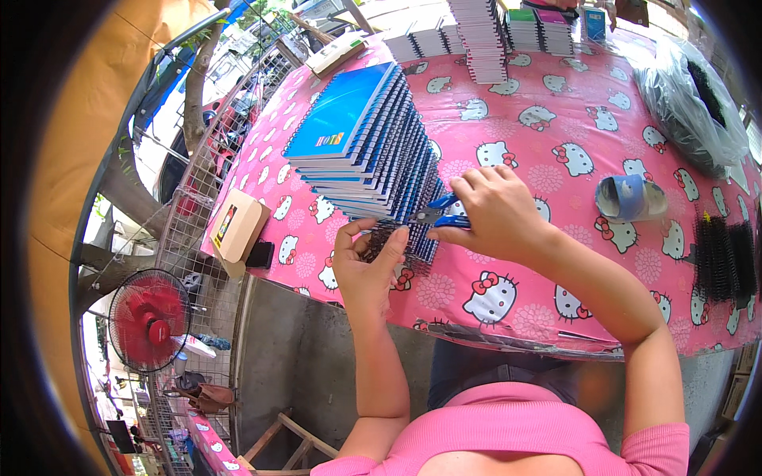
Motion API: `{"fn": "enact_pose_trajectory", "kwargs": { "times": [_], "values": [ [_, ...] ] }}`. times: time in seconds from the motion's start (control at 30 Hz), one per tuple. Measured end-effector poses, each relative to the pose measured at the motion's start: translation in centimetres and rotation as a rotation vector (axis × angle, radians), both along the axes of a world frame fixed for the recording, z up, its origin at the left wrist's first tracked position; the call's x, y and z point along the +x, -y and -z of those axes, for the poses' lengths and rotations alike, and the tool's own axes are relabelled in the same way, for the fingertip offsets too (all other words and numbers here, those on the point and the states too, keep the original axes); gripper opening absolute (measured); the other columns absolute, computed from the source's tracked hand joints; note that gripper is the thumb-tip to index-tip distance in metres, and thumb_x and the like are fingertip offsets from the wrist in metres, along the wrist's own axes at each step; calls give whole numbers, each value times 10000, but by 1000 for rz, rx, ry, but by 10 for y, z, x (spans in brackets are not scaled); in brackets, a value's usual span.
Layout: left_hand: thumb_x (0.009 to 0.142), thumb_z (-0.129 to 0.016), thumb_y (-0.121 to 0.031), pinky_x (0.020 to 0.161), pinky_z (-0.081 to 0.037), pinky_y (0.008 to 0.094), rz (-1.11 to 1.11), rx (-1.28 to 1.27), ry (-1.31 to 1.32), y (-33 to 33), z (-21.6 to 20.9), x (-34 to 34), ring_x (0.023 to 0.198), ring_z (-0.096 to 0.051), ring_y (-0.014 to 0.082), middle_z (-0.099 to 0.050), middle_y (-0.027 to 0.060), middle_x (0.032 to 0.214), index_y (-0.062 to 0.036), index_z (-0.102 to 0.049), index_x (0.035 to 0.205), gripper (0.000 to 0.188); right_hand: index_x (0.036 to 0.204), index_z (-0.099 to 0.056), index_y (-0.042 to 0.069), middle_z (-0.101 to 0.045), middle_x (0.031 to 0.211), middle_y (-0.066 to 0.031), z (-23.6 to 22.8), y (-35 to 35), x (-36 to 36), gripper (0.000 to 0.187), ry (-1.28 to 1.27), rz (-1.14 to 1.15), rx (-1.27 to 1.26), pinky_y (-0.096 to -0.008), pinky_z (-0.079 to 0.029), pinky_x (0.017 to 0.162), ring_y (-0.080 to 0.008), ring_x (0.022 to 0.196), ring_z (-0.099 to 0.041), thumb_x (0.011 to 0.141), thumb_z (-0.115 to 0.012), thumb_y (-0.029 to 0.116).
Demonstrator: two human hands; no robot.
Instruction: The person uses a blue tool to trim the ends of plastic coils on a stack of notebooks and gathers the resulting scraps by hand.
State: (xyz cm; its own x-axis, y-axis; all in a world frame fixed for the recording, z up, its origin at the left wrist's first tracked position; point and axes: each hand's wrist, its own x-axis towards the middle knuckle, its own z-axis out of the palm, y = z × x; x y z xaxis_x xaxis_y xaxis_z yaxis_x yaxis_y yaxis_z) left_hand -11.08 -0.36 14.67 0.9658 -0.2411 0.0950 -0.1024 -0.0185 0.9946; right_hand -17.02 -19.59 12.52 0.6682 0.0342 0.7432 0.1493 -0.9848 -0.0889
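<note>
Blue-handled pliers (432, 215) point left at the near right corner of a blue spiral-notebook stack (337, 119), on the table's left half.

The pliers' long axis runs roughly left to right, handles to the right; the right hand (496, 210) has its fingers and thumb closed around them. The left hand (369, 258) curls its fingers and thumb about dark coils (375, 243) at the stack's near end; whether they pinch, I cannot tell. The pink-covered table's (583, 250) near edge passes beneath both forearms; open cover stretches right of the stack, while a cardboard box (242, 226) sits left.
</note>
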Motion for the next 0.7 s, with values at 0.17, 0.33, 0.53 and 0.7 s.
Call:
{"fn": "enact_pose_trajectory", "kwargs": {
  "times": [0.17, 0.33, 0.53, 0.7],
  "values": [
    [778, -770, -89, 369, -333, 185, -16, -20, 61, -2, 8, 4, 530, -574, 73, -644, 79, 749, -13, -525, 1033, 362, 736, -642, 8, -649, 667, -140, -24, -13, -1, 592, -561, -14, 200, -391, -510, 540, -277, 597, -667, 790, -632, 597],
    [778, -768, -82, 388, -349, 187, -18, 25, 16, -3, 7, 4, 539, -576, 76, -645, 77, 762, -18, -521, 1035, 362, 727, -629, 21, -620, 658, -126, 2, -1, -7, 590, -281, 10, 135, -390, -499, 572, -279, 600, -641, 779, -635, 609],
    [782, -755, -62, 387, -347, 192, -28, 57, 131, -2, 19, 4, 561, -586, 92, -656, 96, 784, -25, -510, 1053, 367, 775, -625, 18, -628, 697, -123, 3, -10, 3, 586, -355, -23, 137, -391, -495, 613, -282, 645, -639, 757, -654, 603],
    [775, -769, -80, 410, -363, 183, -65, 69, 22, -9, 11, 5, 586, -572, 68, -652, 69, 791, -26, -517, 1048, 376, 809, -647, 4, -654, 756, -118, -7, -10, -14, 581, -641, 40, 276, -377, -499, 676, -279, 720, -653, 765, -653, 583]
  ]
}}
